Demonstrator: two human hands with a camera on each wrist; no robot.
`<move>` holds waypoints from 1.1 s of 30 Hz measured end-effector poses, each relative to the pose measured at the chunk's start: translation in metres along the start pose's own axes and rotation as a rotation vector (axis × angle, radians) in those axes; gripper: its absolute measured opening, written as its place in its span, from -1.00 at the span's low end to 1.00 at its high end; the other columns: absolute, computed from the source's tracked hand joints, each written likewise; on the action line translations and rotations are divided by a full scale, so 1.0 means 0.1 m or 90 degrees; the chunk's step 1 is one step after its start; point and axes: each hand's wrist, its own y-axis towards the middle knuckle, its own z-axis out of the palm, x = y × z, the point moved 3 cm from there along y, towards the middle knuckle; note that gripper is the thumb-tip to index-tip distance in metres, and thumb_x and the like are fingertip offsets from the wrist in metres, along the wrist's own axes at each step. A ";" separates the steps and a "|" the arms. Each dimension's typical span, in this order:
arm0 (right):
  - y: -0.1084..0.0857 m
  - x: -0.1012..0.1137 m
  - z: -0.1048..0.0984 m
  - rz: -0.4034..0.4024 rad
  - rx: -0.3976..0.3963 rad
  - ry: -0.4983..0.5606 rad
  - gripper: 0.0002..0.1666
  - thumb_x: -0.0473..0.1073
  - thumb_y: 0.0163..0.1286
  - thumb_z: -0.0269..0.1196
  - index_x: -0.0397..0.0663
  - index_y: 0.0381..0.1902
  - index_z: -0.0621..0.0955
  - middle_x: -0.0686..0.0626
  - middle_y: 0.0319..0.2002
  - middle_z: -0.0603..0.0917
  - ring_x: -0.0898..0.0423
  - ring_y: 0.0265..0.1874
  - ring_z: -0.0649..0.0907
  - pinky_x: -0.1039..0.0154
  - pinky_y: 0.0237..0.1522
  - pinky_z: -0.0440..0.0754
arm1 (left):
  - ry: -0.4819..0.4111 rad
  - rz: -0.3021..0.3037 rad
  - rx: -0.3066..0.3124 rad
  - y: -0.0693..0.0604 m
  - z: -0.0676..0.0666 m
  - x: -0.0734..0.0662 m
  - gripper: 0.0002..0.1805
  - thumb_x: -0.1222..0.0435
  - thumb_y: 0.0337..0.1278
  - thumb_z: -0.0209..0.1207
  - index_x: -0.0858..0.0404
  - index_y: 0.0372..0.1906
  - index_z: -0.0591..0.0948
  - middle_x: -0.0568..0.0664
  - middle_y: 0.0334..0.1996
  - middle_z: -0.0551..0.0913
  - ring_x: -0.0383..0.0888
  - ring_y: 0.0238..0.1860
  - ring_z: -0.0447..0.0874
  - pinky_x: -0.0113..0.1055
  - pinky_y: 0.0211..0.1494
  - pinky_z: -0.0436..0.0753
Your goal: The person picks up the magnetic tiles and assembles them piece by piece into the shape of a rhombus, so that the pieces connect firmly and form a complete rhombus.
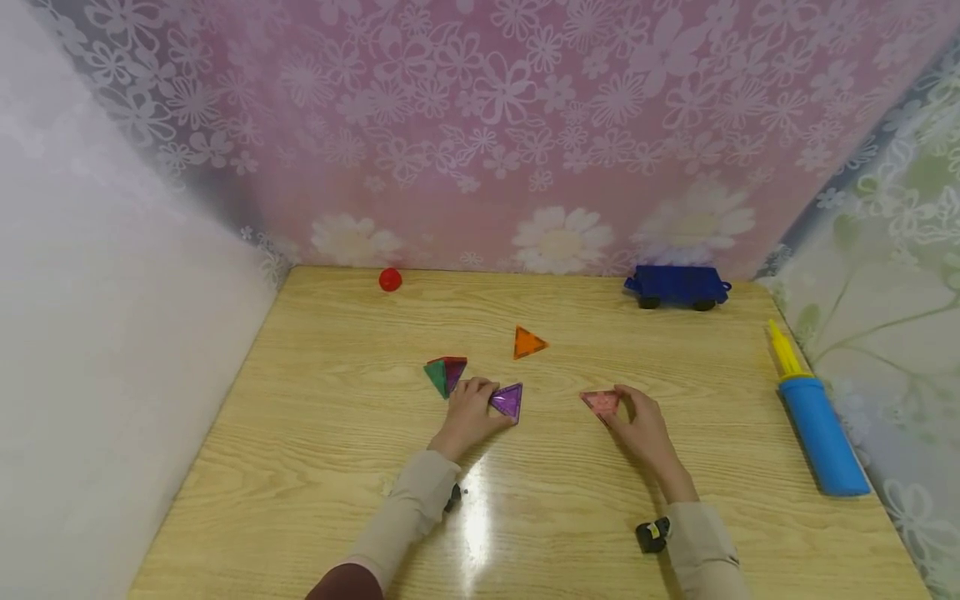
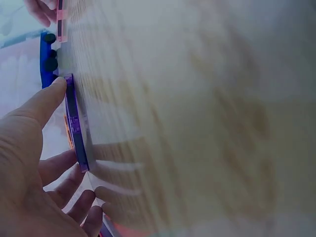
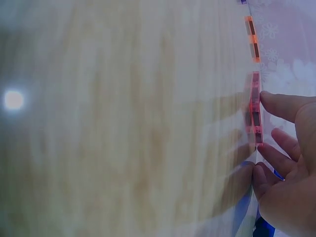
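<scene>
We saw both hands at work over a wood-grained table (image 1: 300, 500), each with a triangular tile in its fingers; the left hand (image 1: 467, 421) pinched a purple triangle (image 1: 508, 402) by its edges, the thumb at one corner and the fingertips at another; in the left wrist view we saw this tile edge-on, close over the tabletop, though we could not tell whether it touched the wood; the right hand (image 1: 643, 429) pinched a pink triangle (image 1: 602, 403) likewise between thumb and fingers, with one corner pointing toward the left hand; we found the two tiles well apart, the purple one near the middle of the table and the pink one to its right; between them and farther back we noticed an orange triangle (image 1: 528, 342) lying free of either hand; just beyond the left hand's fingers we saw a small cluster of joined tiles (image 1: 442, 375), green, red and dark purple, its faces set at angles; along the back edge we made out a red rounded piece (image 1: 390, 279) on the left and a dark blue toy wagon (image 1: 678, 286) on the right; near the table's right edge we saw a blue pump (image 1: 825, 437) with a yellow nozzle (image 1: 784, 348) pointing away from the person.
</scene>
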 end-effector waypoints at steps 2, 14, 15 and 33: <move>0.00 0.01 0.00 0.008 0.005 0.000 -0.38 -0.30 0.29 0.26 -0.50 0.22 0.35 -0.47 0.21 0.37 -0.39 0.27 0.25 -0.26 0.30 0.12 | 0.000 0.002 -0.002 0.00 0.01 0.00 -0.24 -0.04 -0.02 0.35 0.30 0.24 0.47 0.11 0.18 0.42 0.08 0.21 0.22 0.02 0.28 0.23; 0.00 0.02 0.08 -0.003 -0.037 0.018 -0.39 -0.36 0.19 0.32 -0.45 0.18 0.39 -0.44 0.17 0.40 -0.35 0.22 0.32 -0.22 0.26 0.22 | -0.001 0.004 -0.010 0.01 0.03 0.02 -0.28 -0.04 -0.05 0.37 0.25 0.20 0.50 0.09 0.14 0.45 0.07 0.17 0.24 0.01 0.26 0.24; -0.01 0.04 0.08 -0.005 -0.042 0.025 -0.38 -0.38 0.18 0.32 -0.46 0.17 0.39 -0.44 0.15 0.40 -0.34 0.18 0.36 -0.20 0.24 0.27 | -0.003 0.004 -0.011 0.01 0.03 0.02 -0.28 -0.04 -0.06 0.38 0.25 0.20 0.50 0.09 0.13 0.46 0.07 0.16 0.26 0.00 0.25 0.26; 0.00 0.12 0.17 0.054 -0.029 0.092 -0.35 -0.38 0.21 0.31 -0.44 0.24 0.36 -0.37 -0.10 0.54 -0.08 -0.26 0.61 0.50 -0.34 0.53 | -0.127 0.020 0.023 0.02 -0.01 -0.02 -0.48 0.19 0.09 0.32 0.22 0.17 0.50 0.08 0.03 0.57 -0.04 -0.04 0.53 -0.15 0.08 0.51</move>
